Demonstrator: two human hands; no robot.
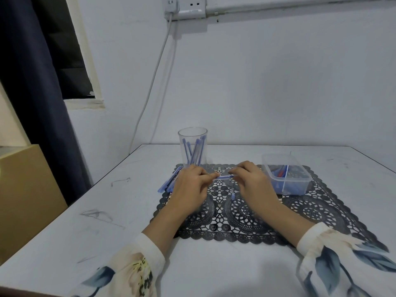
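Observation:
A thin blue pen (222, 177) lies level between my hands above a black lace mat (242, 213). My left hand (190, 185) pinches its left end and my right hand (250, 181) pinches its right end. A small blue cap (233, 197) lies on the mat below them. A clear plastic cup (192, 148) behind my left hand holds several blue pens upright. More blue pens (169, 181) lie in a heap at the mat's left edge, partly hidden by my left hand.
A clear plastic box (286, 173) with blue and red pieces inside sits on the mat's right side. The white table (107, 211) ends at a wall behind. A white cable (154, 82) hangs from a socket. A cardboard box (27, 196) and dark curtain stand left.

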